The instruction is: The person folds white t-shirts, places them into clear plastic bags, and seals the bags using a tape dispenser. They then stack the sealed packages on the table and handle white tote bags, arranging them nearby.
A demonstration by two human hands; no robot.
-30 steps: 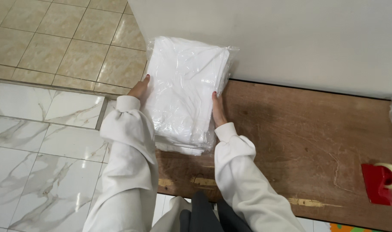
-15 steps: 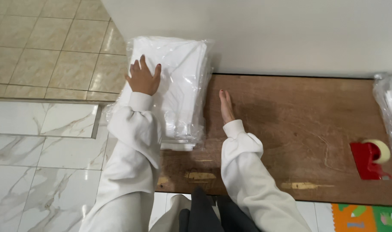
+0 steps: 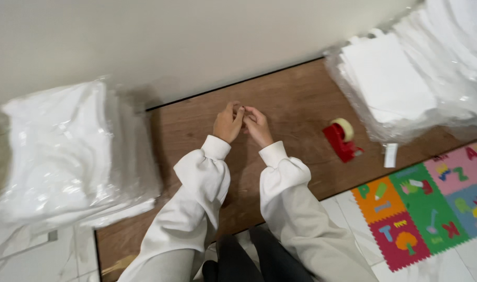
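I see a plain pale wall (image 3: 196, 42) across the top, meeting a brown wooden board (image 3: 296, 104) along a dark seam. The board is worn, grain visible, lit evenly with soft shadows. Past its near edge lies white marble-look tile floor (image 3: 458, 266). At the board's near right corner sits a colourful foam puzzle mat (image 3: 432, 209) in orange, green, pink and blue squares.

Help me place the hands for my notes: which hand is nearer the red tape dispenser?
The right hand. It sits just left of the red tape dispenser in the picture, on the wooden board; the left hand touches it on its far side.
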